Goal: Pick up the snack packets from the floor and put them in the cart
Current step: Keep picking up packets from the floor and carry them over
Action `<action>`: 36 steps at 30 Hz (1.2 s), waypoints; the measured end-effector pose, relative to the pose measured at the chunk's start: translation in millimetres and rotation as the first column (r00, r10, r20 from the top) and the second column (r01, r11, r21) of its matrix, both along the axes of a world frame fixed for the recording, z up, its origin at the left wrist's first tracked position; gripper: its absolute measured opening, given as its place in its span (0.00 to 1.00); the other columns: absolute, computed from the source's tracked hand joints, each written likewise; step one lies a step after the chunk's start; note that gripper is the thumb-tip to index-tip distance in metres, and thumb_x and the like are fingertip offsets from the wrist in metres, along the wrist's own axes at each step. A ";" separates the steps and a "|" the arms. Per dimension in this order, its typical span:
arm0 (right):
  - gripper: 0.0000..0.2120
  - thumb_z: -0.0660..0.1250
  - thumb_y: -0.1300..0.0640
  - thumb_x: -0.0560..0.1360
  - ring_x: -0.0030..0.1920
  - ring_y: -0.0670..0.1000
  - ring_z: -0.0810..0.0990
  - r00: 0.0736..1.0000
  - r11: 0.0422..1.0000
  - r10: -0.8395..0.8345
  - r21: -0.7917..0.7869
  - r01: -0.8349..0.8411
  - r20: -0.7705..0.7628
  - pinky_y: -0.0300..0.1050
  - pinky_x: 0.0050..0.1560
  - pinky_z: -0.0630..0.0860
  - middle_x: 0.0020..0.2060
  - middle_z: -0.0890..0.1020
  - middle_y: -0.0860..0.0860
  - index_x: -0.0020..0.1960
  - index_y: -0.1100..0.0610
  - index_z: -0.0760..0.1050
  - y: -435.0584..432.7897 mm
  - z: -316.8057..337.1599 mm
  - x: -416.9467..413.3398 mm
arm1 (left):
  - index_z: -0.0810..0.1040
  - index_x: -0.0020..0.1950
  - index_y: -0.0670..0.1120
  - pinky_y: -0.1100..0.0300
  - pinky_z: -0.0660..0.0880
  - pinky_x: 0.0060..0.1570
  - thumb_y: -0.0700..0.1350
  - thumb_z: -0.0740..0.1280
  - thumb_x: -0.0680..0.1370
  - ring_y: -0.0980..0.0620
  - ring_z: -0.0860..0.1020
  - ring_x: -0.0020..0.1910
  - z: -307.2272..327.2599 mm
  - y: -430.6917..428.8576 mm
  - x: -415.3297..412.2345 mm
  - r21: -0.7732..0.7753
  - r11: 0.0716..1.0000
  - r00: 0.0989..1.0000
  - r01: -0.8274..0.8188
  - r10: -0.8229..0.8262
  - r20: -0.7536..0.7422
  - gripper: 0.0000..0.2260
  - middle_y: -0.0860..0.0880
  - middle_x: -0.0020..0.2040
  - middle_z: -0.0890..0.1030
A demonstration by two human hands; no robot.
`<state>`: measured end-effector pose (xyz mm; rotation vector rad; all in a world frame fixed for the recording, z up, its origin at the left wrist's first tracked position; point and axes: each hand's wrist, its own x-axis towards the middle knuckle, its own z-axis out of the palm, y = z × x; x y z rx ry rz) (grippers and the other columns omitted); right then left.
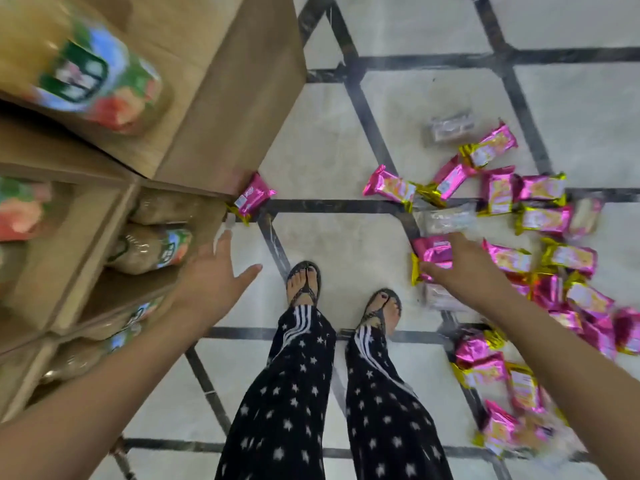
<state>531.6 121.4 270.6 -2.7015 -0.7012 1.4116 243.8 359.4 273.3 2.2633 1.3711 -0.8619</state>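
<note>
Several pink and gold snack packets (543,216) lie scattered on the tiled floor to the right, with a few clear-wrapped ones among them. My right hand (460,268) reaches down over them and grips a pink packet (433,252) between thumb and fingers. One lone pink packet (252,197) lies at the corner of the shelf. My left hand (211,275) hangs open with spread fingers beside the shelf, holding nothing. No cart is in view.
A wooden shelf unit (221,98) fills the left side, stocked with bagged goods (152,247). My feet in sandals (304,282) stand in the middle of the pale floor with dark lines (346,206).
</note>
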 end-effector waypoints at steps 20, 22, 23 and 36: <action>0.38 0.75 0.48 0.69 0.62 0.67 0.72 0.858 0.962 0.163 0.114 -0.248 0.487 0.59 0.63 0.66 0.61 0.75 0.67 0.70 0.67 0.66 70.9 -352.3 62.9 | 0.63 0.74 0.35 0.40 0.69 0.58 0.55 0.73 0.73 0.31 0.70 0.60 -348.8 83.4 24.6 0.304 0.942 0.980 -0.143 0.093 0.173 0.38 0.30 0.63 0.71; 0.28 0.75 0.45 0.68 0.51 0.66 0.77 0.884 0.971 0.127 0.126 -0.204 0.450 0.57 0.52 0.72 0.49 0.80 0.65 0.57 0.65 0.75 73.7 -350.4 67.0 | 0.73 0.63 0.35 0.43 0.72 0.51 0.62 0.69 0.72 0.32 0.75 0.53 -351.8 87.2 27.1 0.271 0.950 0.982 -0.156 0.119 0.149 0.33 0.32 0.54 0.77; 0.25 0.75 0.44 0.68 0.46 0.65 0.78 0.910 0.977 0.068 0.159 -0.145 0.410 0.54 0.46 0.74 0.44 0.81 0.63 0.50 0.64 0.76 76.7 -343.9 66.3 | 0.77 0.55 0.37 0.45 0.73 0.46 0.67 0.65 0.71 0.34 0.77 0.49 -350.6 88.5 29.2 0.243 0.956 0.982 -0.164 0.134 0.134 0.33 0.34 0.48 0.80; 0.17 0.74 0.47 0.72 0.34 0.46 0.72 0.949 0.903 -0.305 0.294 0.314 -0.080 0.34 0.29 0.62 0.32 0.73 0.48 0.37 0.54 0.68 135.8 -124.2 22.5 | 0.74 0.40 0.48 0.57 0.69 0.29 0.62 0.71 0.71 0.52 0.78 0.32 -137.7 70.4 88.7 -0.141 0.897 0.804 -0.419 0.438 0.402 0.18 0.50 0.32 0.80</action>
